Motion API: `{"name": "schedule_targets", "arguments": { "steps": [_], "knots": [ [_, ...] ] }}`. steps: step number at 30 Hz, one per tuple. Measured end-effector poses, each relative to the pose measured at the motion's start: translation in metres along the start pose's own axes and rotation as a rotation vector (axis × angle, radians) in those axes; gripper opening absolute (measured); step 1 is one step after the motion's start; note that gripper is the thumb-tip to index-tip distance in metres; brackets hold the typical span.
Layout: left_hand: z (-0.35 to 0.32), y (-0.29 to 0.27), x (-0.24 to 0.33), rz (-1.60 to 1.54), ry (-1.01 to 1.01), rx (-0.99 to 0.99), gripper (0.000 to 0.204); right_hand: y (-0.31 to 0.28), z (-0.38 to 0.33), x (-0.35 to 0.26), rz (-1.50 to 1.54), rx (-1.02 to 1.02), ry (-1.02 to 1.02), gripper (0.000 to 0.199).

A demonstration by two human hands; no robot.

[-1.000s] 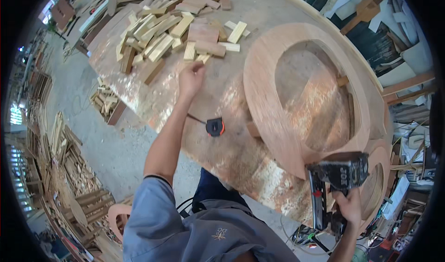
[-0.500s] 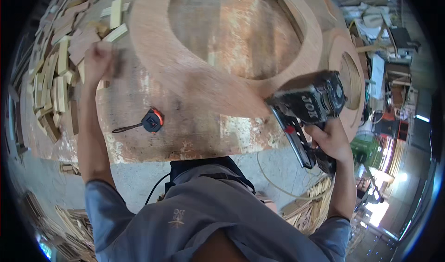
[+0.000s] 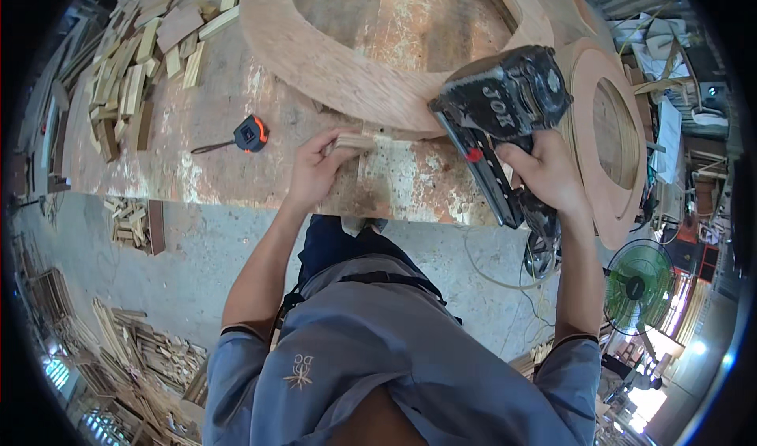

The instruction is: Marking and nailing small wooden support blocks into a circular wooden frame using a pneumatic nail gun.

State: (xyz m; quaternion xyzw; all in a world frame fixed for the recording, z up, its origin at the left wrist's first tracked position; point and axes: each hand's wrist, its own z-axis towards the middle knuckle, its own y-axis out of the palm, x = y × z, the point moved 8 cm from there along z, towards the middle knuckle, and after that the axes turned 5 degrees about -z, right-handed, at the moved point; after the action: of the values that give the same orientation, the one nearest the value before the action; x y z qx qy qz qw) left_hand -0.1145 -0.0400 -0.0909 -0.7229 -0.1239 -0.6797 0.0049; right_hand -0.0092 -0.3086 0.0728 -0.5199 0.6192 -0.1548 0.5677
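My right hand is wrapped round the handle of a black nail gun, whose nose rests by the near edge of a large plywood ring. Between the fingers and thumb of my left hand is a small wood block with layered edges. The block is close to the ring's near edge; whether they touch I cannot tell. Left of that hand, an orange and black tape measure lies on the worn wooden table with its strap stretched out.
Several loose wood offcuts are heaped at the table's left. Another oval plywood frame lies on the right. A green fan stands beyond the table on the right, and a hose hangs below the near edge.
My left hand has come from the offcut heap to the middle of the table, now with a wood block. The nail gun has shifted slightly left in view, and the view itself has moved.
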Motion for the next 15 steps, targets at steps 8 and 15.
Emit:
{"name": "schedule_targets", "arguments": {
  "steps": [8, 15],
  "knots": [
    [0.026, 0.030, -0.047, -0.267, -0.040, 0.135, 0.023, 0.003, -0.005, 0.001, 0.011, 0.001, -0.027, 0.031],
    [0.035, 0.034, -0.055, -0.427, 0.005, 0.065, 0.021, 0.005, -0.006, -0.015, 0.160, 0.003, -0.018, 0.026]
  ]
}}
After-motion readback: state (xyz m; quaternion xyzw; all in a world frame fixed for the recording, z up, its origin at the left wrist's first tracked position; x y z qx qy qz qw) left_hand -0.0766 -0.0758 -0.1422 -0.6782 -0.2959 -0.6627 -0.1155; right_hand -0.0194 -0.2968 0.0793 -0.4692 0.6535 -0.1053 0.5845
